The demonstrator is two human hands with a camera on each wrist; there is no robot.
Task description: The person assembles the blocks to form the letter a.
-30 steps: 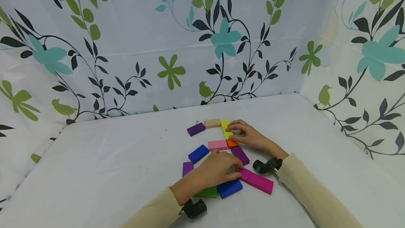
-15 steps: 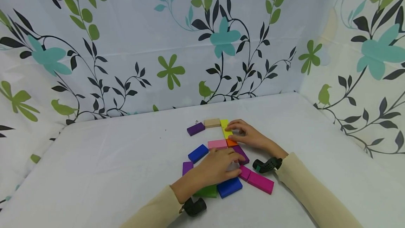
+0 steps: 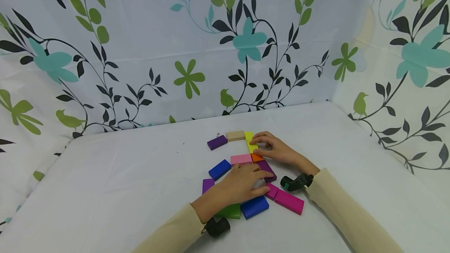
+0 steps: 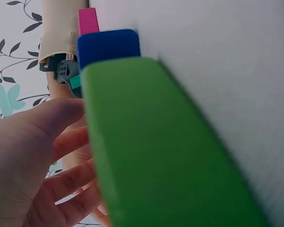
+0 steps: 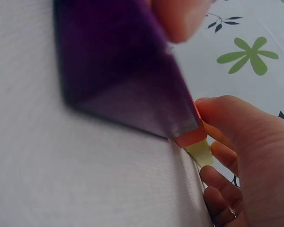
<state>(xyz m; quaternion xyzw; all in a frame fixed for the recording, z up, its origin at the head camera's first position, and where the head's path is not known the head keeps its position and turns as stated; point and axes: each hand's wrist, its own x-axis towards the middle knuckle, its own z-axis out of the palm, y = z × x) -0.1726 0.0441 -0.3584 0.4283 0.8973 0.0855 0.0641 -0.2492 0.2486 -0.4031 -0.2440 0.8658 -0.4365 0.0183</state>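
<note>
Coloured blocks lie on the white table in a winding row. My left hand arches over them, its index fingertip touching the purple block and its thumb by the short magenta block. My right hand rests lightly at the yellow block, thumb near the orange block. Up close in the left wrist view are the green block and the lower blue block. A fingertip meets the purple block in the right wrist view. The left hand hides part of the row.
The pink block, upper blue block and a violet block lie around the left hand. Farther back are a beige block and a dark purple block. A longer magenta block reaches right. Patterned cloth hangs behind.
My left index finger has moved from the short magenta block up and forward onto the purple block. The right hand stays where it was.
</note>
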